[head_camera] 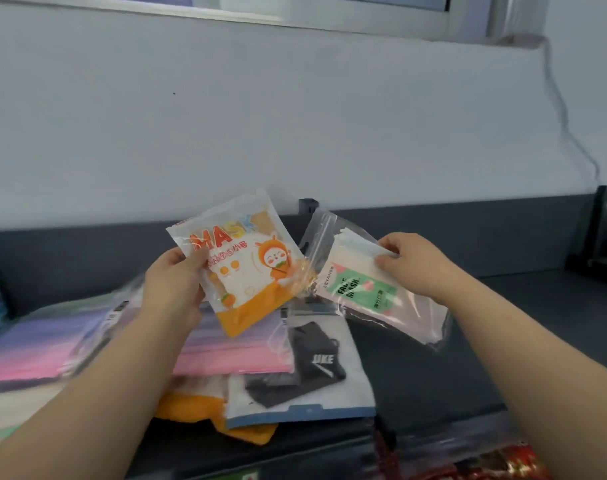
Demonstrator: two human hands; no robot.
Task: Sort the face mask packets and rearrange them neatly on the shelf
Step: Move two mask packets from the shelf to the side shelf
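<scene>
— Where are the hands, and what do they hold?

— Both are raised above the dark shelf (433,368). The left hand (172,289) grips the orange packet (246,268) by its left edge, thumb on the front. The right hand (413,263) pinches the upper end of the clear packet (375,296), which slants down to the right.

— Do the two packets touch?

— Their near edges meet between the hands; whether they actually touch, I cannot tell.

— How do they look?

— The orange one is white and orange, printed "MASK", with a cartoon figure. The clear one shows pale pink masks and a green "FACE MASK" label.

— And below?

— A black-mask packet (305,368) lies on the shelf, overlapping pink-and-purple packets (226,351) and a second orange packet (191,405).
</scene>
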